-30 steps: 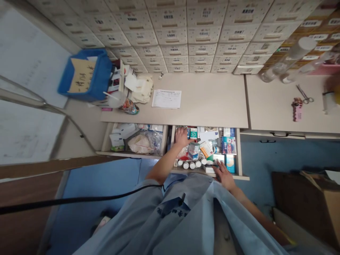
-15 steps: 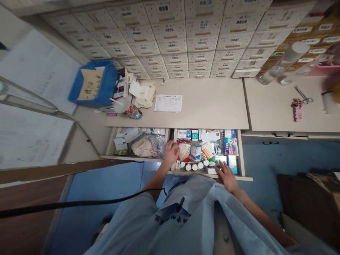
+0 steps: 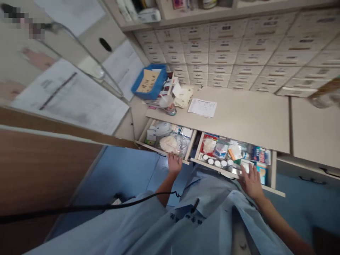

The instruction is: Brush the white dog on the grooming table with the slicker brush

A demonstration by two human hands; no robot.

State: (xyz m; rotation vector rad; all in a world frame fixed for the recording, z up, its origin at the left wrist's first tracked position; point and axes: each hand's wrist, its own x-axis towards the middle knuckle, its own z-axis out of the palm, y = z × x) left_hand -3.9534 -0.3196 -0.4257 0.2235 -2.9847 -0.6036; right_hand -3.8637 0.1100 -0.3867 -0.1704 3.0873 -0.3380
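My left hand (image 3: 174, 163) rests flat, fingers open, on the front edge of the left drawer (image 3: 162, 150). My right hand (image 3: 251, 180) lies open, holding nothing, on the front of the right drawer (image 3: 273, 170), beside the white-capped bottles (image 3: 217, 163). Both drawers are pulled out under the counter (image 3: 247, 117). Judged step: hands set at the fronts; pushing calls for even pressure. My body stands close before them.

We wore a light blue short-sleeved uniform top with dark embroidered characters on the chest; a black cable ran across it, and our forearms were bare.
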